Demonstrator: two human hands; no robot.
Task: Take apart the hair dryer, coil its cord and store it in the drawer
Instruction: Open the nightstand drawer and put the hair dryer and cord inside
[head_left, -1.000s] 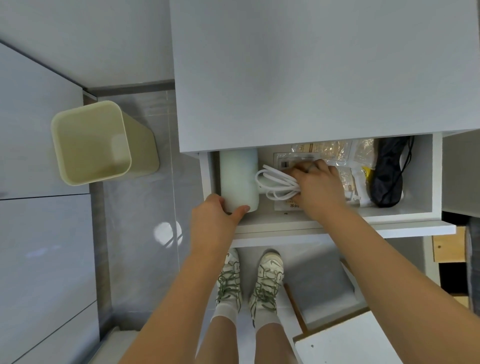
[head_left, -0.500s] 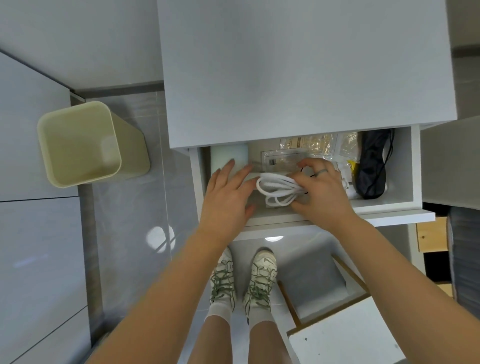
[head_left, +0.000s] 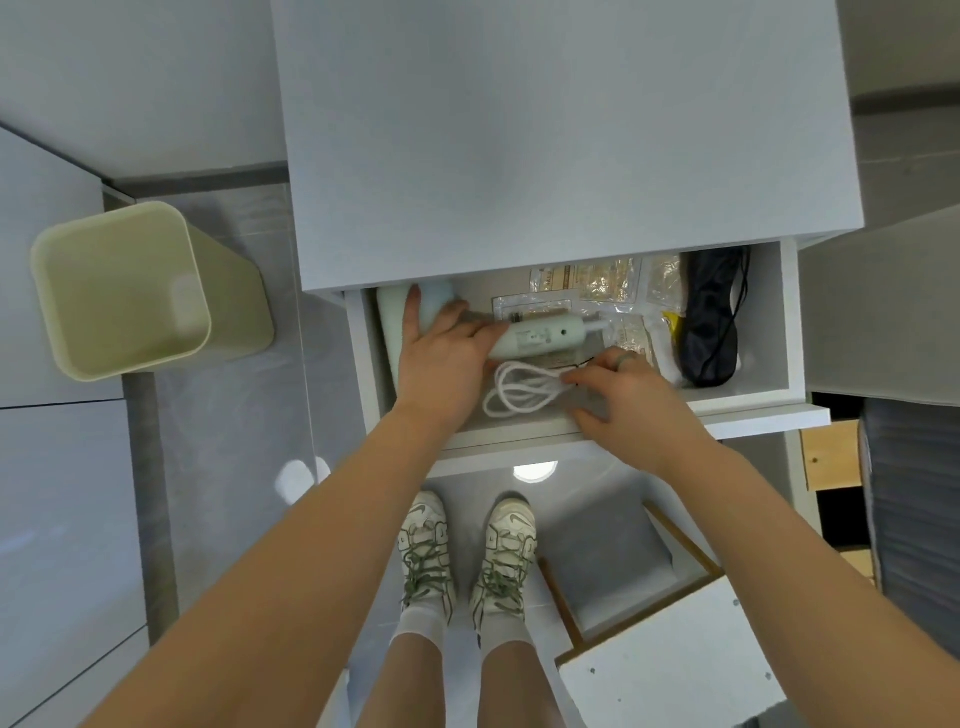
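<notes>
Fingers (head_left: 414, 314) of my left hand (head_left: 441, 364) lie spread and fairly straight over the hair dryer (head_left: 540, 335), pressing on it rather than wrapping it. The thumb reaches along the near side of the handle. The dryer lies flat inside the open drawer (head_left: 769, 413), toward the drawer's left end. Its pale barrel (head_left: 392, 319) runs beside the drawer's left wall, with the far end tucked under the cabinet top (head_left: 545, 130). The handle points toward the drawer's middle, with a printed label and a small round button facing up.

The fingertips (head_left: 577, 375) of my right hand (head_left: 628, 402) are drawn together, pinching the white cord (head_left: 519, 392) where its loops gather. The cord lies in a loose coil on the drawer's floor, close to the drawer's front edge. It sits just in front of the handle and between my two hands. A ring (head_left: 626, 359) shows on one finger of that hand.

Several clear packets (head_left: 587, 283) lie across the drawer's back and middle, and some of them are partly under the handle. A black pouch (head_left: 709, 322) lies at the drawer's right end, close to the right wall.

Outside the drawer, well to its left, a pale green bin (head_left: 119, 291) stands on the floor tiles with its top open. Below the drawer's front edge are my white shoes (head_left: 426, 540) with green laces.
</notes>
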